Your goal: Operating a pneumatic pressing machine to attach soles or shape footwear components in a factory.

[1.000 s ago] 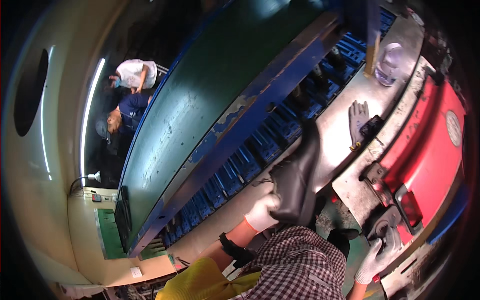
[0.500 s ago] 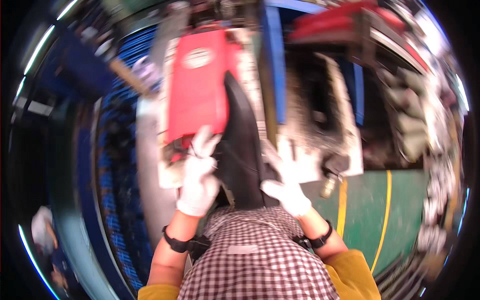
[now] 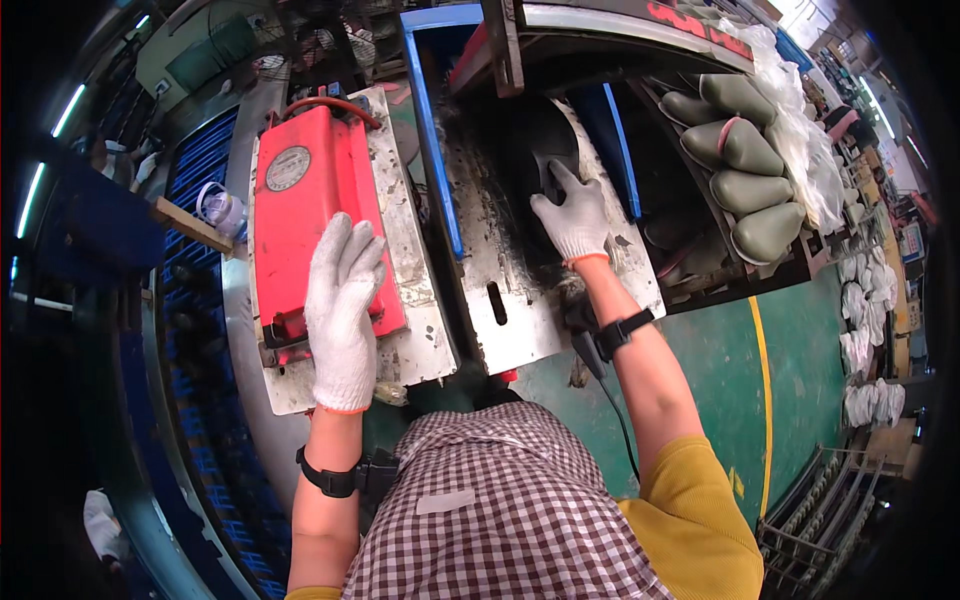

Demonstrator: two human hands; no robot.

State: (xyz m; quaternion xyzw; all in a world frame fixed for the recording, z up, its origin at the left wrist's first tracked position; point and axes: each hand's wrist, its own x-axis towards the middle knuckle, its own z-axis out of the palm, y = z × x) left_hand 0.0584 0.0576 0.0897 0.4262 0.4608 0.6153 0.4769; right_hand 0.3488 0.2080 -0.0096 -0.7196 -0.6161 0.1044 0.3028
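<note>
Since earlier, right hand grips black shoe; left hand lies flat, open, on red block.

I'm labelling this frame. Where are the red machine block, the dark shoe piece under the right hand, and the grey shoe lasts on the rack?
Red machine block (image 3: 300, 200), head view, bare top face.
Dark shoe piece (image 3: 535, 145), head view, upper part.
Grey shoe lasts (image 3: 760, 190), head view, one last's side.
</note>
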